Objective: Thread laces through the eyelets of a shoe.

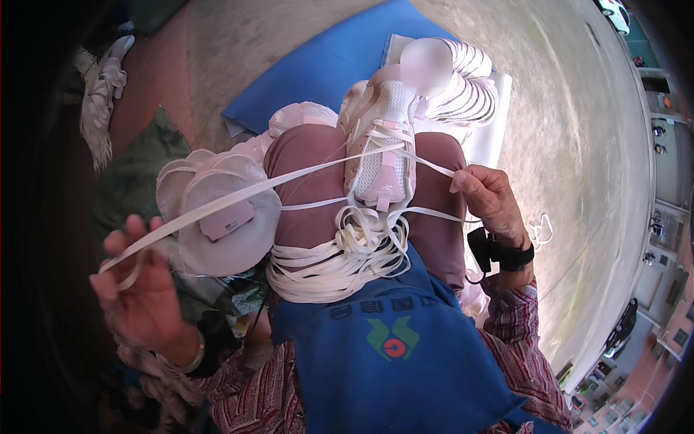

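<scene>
A white and pale pink shoe upper stands between my knees, its pink tongue toward me and white lacing running up its front. My left hand, out at the lower left, holds a white shoelace that stretches taut from its fingers to the upper's eyelets. On the other side, my right hand pinches the lace coming out of the right eyelets between thumb and forefinger. A looped bundle of white laces lies across my lap, on the blue apron and against my thighs.
Several pale rounded shoe pieces are stacked by my left knee. More pieces fan out on a white sheet past the upper. A blue mat spreads on the concrete floor. White laces hang at far left, near green cloth.
</scene>
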